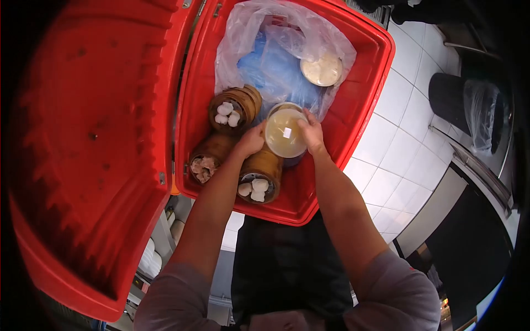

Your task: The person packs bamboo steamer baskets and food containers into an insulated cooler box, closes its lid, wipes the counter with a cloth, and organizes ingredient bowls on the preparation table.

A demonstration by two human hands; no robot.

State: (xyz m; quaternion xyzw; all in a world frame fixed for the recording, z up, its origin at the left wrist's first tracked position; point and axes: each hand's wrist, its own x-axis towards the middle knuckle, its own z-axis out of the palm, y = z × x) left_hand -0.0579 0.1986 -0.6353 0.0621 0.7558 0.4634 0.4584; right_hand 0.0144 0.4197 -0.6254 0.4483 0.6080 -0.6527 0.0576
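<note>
Between my two hands is a round plastic tub with pale yellowish contents and a small white label. My left hand grips its left side, and my right hand holds the right rim with the thumb on top. It is over the inside of a large red cooler box. Stacked bamboo steamers stand left of the tub, with white buns in the top one. Nearer to me, another steamer stack holds white buns. Beside it, a third stack holds pinkish-brown pieces.
A clear plastic bag lines the box's far part, with blue plastic in it. Another round tub sits there at the right. The red lid hangs open on the left. White floor tiles show at the right, beside a black bin.
</note>
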